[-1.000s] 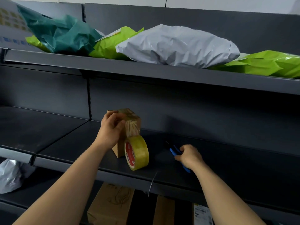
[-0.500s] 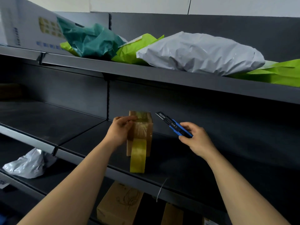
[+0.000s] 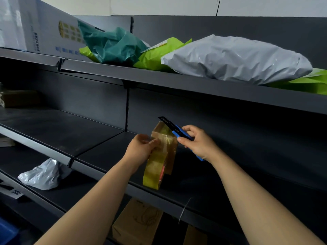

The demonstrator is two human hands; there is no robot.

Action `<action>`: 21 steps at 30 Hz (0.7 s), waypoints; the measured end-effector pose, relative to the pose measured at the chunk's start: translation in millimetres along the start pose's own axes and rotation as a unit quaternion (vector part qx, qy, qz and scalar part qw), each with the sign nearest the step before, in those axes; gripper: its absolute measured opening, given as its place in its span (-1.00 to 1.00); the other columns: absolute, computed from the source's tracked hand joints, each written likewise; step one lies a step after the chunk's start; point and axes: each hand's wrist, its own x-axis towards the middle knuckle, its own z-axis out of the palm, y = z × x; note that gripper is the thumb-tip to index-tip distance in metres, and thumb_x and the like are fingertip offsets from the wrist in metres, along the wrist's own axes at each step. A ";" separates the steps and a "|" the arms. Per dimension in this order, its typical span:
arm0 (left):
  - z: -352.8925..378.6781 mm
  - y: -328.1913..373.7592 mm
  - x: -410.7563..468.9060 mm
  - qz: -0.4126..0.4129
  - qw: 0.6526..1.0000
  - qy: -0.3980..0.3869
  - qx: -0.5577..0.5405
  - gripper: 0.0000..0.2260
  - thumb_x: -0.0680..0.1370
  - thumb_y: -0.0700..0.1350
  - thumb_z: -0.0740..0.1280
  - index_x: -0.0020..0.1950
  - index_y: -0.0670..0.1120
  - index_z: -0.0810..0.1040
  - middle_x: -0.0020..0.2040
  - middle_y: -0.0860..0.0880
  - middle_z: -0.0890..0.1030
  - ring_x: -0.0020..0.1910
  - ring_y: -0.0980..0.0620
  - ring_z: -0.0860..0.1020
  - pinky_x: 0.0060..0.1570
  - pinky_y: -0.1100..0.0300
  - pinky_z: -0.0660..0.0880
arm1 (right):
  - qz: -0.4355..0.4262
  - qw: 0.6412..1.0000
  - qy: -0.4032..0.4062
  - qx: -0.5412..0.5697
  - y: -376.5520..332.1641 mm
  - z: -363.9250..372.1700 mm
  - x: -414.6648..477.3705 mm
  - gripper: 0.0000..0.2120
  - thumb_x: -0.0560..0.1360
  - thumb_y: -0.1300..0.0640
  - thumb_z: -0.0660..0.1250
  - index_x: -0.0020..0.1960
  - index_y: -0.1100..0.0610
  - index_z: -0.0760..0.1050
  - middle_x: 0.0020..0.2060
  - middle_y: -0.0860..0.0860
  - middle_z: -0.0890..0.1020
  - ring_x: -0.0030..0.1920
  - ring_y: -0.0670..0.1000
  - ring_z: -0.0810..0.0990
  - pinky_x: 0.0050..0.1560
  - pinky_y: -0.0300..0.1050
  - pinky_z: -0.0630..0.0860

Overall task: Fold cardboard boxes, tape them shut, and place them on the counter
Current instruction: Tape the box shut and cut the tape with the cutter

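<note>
Item: box [image 3: 165, 138], small, upright on the shelf [image 3: 106, 151], at centre frame. Tape roll [image 3: 154, 172] hangs at its 6 o'clock, strip running up over the box top.

Left hand [image 3: 141, 149]: fingers pinch the box and strip at 9 o'clock.

Right hand [image 3: 198, 144]: fingers clenched on the knife [image 3: 174, 129], blade over the top at 1 o'clock.

Method, as we judge it: we keep the strip taut, slice away from our left fingers, then press the end flat.

Dim, deep shelf shadows, perhaps slightly soft
</note>
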 end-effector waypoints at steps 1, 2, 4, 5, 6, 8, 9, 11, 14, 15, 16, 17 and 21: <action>-1.6 -1.3 -5.4 -0.016 1.000 -0.010 0.015 -0.52 0.44 0.06 0.49 0.25 -0.11 0.45 0.08 -0.04 0.61 -0.04 0.00 0.62 -0.14 0.11 0.58 | -0.001 1.000 0.000 0.000 -0.6 -0.9 1.2 -0.75 0.50 0.13 0.41 0.15 0.03 0.47 0.08 -0.02 0.65 -0.14 -0.13 0.58 0.01 -0.15 0.48; -1.7 -2.2 -10.6 -0.034 0.999 -0.024 0.034 -0.52 0.42 0.08 0.51 0.21 -0.09 0.44 0.07 -0.03 0.60 -0.04 0.01 0.61 -0.20 0.14 0.56 | -0.002 1.000 -0.001 -0.001 -0.6 -2.3 2.4 -0.75 0.51 0.15 0.41 0.15 0.05 0.48 0.04 -0.03 0.65 -0.20 -0.19 0.58 -0.06 -0.22 0.47; 1.2 -4.6 -15.8 -0.060 0.996 -0.052 0.046 -0.52 0.40 0.07 0.52 0.20 -0.06 0.44 0.05 -0.03 0.60 -0.07 0.01 0.62 -0.27 0.17 0.54 | -0.004 1.000 -0.012 0.002 -1.1 -5.8 3.5 -0.74 0.50 0.21 0.40 0.16 0.09 0.48 -0.03 -0.03 0.65 -0.33 -0.29 0.57 -0.20 -0.37 0.45; 3.0 -5.1 -15.5 -0.067 0.996 -0.057 0.026 -0.55 0.43 0.03 0.52 0.22 -0.08 0.47 0.06 -0.04 0.61 -0.08 -0.01 0.63 -0.27 0.16 0.56 | -0.004 1.000 -0.020 0.000 -2.1 -8.1 2.6 -0.74 0.50 0.23 0.40 0.16 0.10 0.48 -0.05 -0.04 0.65 -0.36 -0.30 0.57 -0.24 -0.41 0.44; 4.0 -4.0 -14.5 -0.073 0.996 -0.056 -0.003 -0.59 0.45 -0.03 0.50 0.24 -0.10 0.49 0.06 -0.06 0.62 -0.09 -0.03 0.64 -0.27 0.14 0.57 | -0.003 1.000 -0.028 -0.007 -3.3 -11.0 1.7 -0.74 0.50 0.24 0.41 0.16 0.09 0.48 -0.07 -0.06 0.66 -0.36 -0.29 0.57 -0.23 -0.40 0.45; 6.1 -0.7 -11.7 -0.086 0.994 -0.049 -0.047 -0.68 0.49 -0.13 0.46 0.21 -0.14 0.55 0.00 -0.12 0.65 -0.12 -0.08 0.66 -0.25 0.11 0.59 | -0.003 0.999 -0.042 -0.012 -5.0 -18.2 0.7 -0.71 0.48 0.26 0.42 0.15 0.04 0.48 -0.09 -0.08 0.67 -0.33 -0.26 0.59 -0.17 -0.31 0.48; 7.2 1.1 -11.0 -0.086 0.994 -0.043 -0.045 -0.73 0.50 -0.13 0.45 0.17 -0.16 0.57 -0.04 -0.13 0.66 -0.14 -0.08 0.65 -0.25 0.11 0.59 | -0.004 0.999 -0.051 -0.015 -6.9 -21.8 0.1 -0.68 0.48 0.28 0.42 0.15 0.02 0.48 -0.10 -0.08 0.67 -0.30 -0.26 0.60 -0.15 -0.30 0.47; 9.4 4.1 -9.9 -0.075 0.997 -0.026 -0.009 -0.79 0.48 -0.09 0.47 0.06 -0.13 0.60 -0.07 -0.10 0.64 -0.15 -0.06 0.62 -0.28 0.16 0.56 | -0.012 0.996 -0.072 -0.047 -11.5 -28.4 -2.1 -0.63 0.46 0.30 0.43 0.17 -0.02 0.48 -0.09 -0.11 0.67 -0.18 -0.27 0.61 -0.10 -0.32 0.45; 11.8 5.8 -6.9 -0.070 0.998 -0.004 0.009 -0.81 0.44 -0.08 0.51 -0.04 -0.08 0.58 -0.10 -0.06 0.62 -0.22 0.00 0.58 -0.36 0.22 0.49 | -0.040 0.993 -0.065 -0.095 -15.0 -36.7 -6.6 -0.59 0.43 0.33 0.45 0.19 0.00 0.51 -0.07 -0.09 0.66 -0.10 -0.29 0.58 -0.12 -0.50 0.41; 12.2 5.8 -5.5 -0.072 0.997 -0.001 0.009 -0.83 0.45 -0.09 0.51 -0.06 -0.08 0.56 -0.13 -0.05 0.61 -0.25 0.02 0.57 -0.37 0.22 0.47 | -0.047 0.991 -0.054 -0.111 -15.1 -40.0 -8.7 -0.58 0.42 0.32 0.46 0.21 0.01 0.53 -0.04 -0.07 0.66 -0.07 -0.27 0.58 -0.09 -0.52 0.43; 11.9 6.2 -5.2 -0.075 0.997 0.002 0.010 -0.84 0.45 -0.09 0.50 -0.08 -0.07 0.55 -0.17 -0.03 0.59 -0.27 0.04 0.55 -0.39 0.23 0.46 | -0.055 0.988 -0.036 -0.137 -13.8 -43.1 -10.3 -0.57 0.41 0.29 0.48 0.21 -0.01 0.55 0.00 -0.08 0.65 -0.02 -0.23 0.58 0.01 -0.44 0.47; 12.0 6.7 -5.2 -0.077 0.997 0.003 0.012 -0.83 0.46 -0.09 0.50 -0.08 -0.07 0.54 -0.20 -0.01 0.58 -0.29 0.05 0.53 -0.41 0.24 0.44 | -0.061 0.982 -0.016 -0.176 -11.3 -46.0 -11.4 -0.56 0.40 0.23 0.50 0.22 -0.08 0.55 0.03 -0.12 0.65 0.05 -0.16 0.57 0.13 -0.27 0.49; 14.7 6.2 -2.9 -0.083 0.996 0.006 0.013 -0.76 0.44 -0.08 0.51 0.03 -0.13 0.59 -0.14 -0.05 0.62 -0.25 0.01 0.56 -0.33 0.20 0.51 | -0.059 0.946 0.024 -0.317 -14.2 -50.0 -24.6 -0.55 0.45 0.09 0.44 0.28 -0.24 0.50 0.03 -0.19 0.58 0.11 -0.04 0.28 0.15 -0.13 0.33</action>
